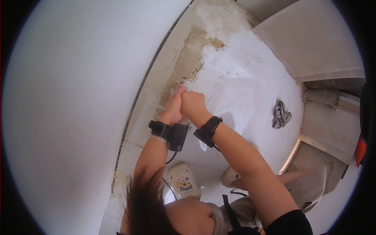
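Observation:
My left hand [174, 105] and my right hand [193, 102] are pressed together low over the floor, the fingers closed. Whatever they grip, if anything, is hidden behind the knuckles. Just beyond them runs the ragged edge of a white layer [223, 66] on the floor, bordered by a strip of brown, dirty surface [192, 51]. A crumpled grey cloth [281, 114] lies off to the right, apart from both hands. Each wrist carries a black strap with a small box, and a cable hangs from the left box [179, 137].
A smooth white wall or panel [86, 90] fills the left side, with a dark gap along its foot. Pale panels [313, 43] stand at the upper right, and a board [313, 168] at the lower right. My cream clogs [184, 181] are below my hands. Something red [359, 150] shows at the right rim.

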Motion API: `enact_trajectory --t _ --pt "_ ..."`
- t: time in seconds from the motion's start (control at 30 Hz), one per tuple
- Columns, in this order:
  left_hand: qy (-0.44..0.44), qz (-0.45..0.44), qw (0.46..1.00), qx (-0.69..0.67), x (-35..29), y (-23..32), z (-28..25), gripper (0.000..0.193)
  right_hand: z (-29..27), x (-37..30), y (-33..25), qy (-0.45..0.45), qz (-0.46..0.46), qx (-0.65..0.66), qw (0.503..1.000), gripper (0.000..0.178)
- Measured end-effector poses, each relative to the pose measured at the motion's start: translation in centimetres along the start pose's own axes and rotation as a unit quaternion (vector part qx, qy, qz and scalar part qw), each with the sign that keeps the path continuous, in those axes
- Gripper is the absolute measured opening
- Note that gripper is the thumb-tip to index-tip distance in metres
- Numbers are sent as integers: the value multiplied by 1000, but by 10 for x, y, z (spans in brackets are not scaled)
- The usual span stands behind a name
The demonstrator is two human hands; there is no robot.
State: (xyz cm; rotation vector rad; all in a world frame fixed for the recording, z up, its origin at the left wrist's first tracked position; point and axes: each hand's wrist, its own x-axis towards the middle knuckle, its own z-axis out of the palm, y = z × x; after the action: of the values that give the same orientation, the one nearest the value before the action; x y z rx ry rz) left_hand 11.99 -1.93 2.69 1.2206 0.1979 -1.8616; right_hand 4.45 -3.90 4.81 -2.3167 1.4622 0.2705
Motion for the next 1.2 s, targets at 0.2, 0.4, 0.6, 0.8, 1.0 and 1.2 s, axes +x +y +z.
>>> enact_trajectory --t 0.2,0.4,0.6,0.8,1.0,1.2 --pt "-1 -39 999 11 3 -8 -8 34 2 -9 -1 -25 4 10 1000 10" --pt "-1 -31 1000 -5 -7 -14 -5 37 8 -17 1 -6 6 22 1000 15" --pt "-43 -28 999 3 10 13 -5 42 -3 11 -5 24 1 -15 1000 7" --pt "9 -16 1000 12 -15 -18 -13 31 10 -26 -8 -4 14 43 999 10" --pt "-2 15 1000 9 2 8 -8 35 6 7 -9 44 -1 29 999 10" --pt "-4 11 999 38 6 3 -8 32 6 0 -7 18 25 27 999 11"
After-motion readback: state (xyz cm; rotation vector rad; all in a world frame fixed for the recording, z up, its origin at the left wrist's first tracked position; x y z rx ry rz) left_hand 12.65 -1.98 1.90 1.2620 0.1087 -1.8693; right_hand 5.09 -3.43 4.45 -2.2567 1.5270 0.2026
